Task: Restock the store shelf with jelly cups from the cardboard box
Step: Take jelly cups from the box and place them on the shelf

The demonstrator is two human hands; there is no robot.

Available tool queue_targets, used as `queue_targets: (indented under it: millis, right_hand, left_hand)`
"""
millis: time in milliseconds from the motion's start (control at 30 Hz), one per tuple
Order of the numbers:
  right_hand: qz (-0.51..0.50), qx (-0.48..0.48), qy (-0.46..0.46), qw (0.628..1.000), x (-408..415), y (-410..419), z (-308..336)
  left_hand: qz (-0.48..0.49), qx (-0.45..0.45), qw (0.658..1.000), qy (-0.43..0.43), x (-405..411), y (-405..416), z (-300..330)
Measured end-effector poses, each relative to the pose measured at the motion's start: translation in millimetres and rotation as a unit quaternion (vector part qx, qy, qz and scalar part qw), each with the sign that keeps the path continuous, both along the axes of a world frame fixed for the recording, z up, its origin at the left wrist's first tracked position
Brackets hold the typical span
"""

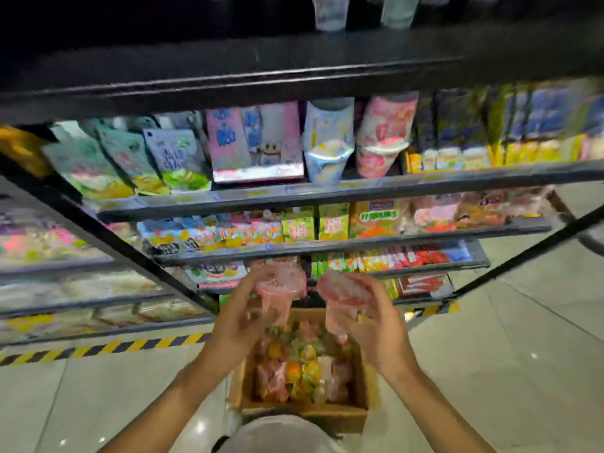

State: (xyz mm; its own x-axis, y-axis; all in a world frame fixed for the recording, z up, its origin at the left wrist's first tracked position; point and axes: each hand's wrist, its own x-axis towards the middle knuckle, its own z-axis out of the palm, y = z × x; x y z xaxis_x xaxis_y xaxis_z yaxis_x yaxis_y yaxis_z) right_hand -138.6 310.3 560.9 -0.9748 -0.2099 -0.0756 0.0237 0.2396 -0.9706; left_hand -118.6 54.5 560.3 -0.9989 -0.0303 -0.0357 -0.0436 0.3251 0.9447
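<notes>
My left hand (243, 317) grips one pink jelly cup (277, 291), fingers curled round its tapered body with the wide rim up, and my right hand (376, 322) grips a second pink cup (343, 292) the same way, though that one leans over with its lid facing the shelves. I hold one in each hand, I judge, so that a single trip from the box fills two spots. Both cups hang in the air above the cardboard box (304, 410), which sits on the floor right against the foot of the store shelf (327, 250), close enough that I only have to lift and reach forward. The box is still well stocked with pink, yellow and orange cups, so the job looks far from finished. The cups are level with the lower tiers, just in front of a tier already lined with similar tubs, which I take to be where they go. Holding them by the body keeps my fingers off the thin foil lids. The picture is blurred, so the exact shelf gap I cannot tell.
</notes>
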Motion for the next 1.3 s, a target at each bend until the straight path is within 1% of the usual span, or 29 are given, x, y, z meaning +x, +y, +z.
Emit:
queue_targets:
  millis: [33,67,100,200,267,333,467,567,700,867,1000,1133,1300]
  right_hand:
    - [-0.009,0.006,0.016,1.000,-6,-4,12]
    - [-0.023,0.044,0.043,0.998,-12,-9,26]
    - [-0.019,0.050,0.061,0.997,-15,-14,39]
    - [-0.025,0.052,0.102,0.993,-25,-36,88]
    - [-0.022,0.049,0.136,0.989,-30,-50,118]
    - [-0.025,0.034,0.174,0.984,-33,-65,147]
    - [-0.047,0.008,0.235,0.971,-46,-93,198]
    - [-0.057,-0.020,0.268,0.962,-63,-109,227]
    - [-0.050,-0.043,0.293,0.954,-86,-122,259]
    - [-0.035,-0.074,0.306,0.949,-127,-127,282]
    - [-0.020,-0.101,0.301,0.948,-164,-135,284]
    - [-0.012,-0.072,0.292,0.954,-199,-151,274]
    - [-0.050,-0.013,0.279,0.959,-234,-171,254]
  left_hand:
    - [0.003,0.000,1.000,0.015,-2,-4,14]
    - [0.003,-0.001,0.999,0.033,-4,-8,29]
    - [0.003,0.002,0.999,0.051,-8,-12,42]
    - [0.006,0.046,0.996,0.073,-16,-26,84]
    - [0.005,0.039,0.995,0.094,-21,-39,108]
    - [-0.001,0.011,0.991,0.133,-27,-52,132]
    - [-0.028,0.028,0.981,0.192,-42,-77,184]
    - [-0.037,0.035,0.969,0.240,-61,-91,218]
    - [-0.040,0.016,0.958,0.285,-91,-99,255]
    - [-0.011,-0.004,0.951,0.309,-127,-97,281]
    - [0.034,-0.048,0.947,0.314,-152,-95,285]
    - [0.067,-0.090,0.946,0.304,-174,-103,279]
    - [0.082,-0.077,0.955,0.275,-211,-123,264]
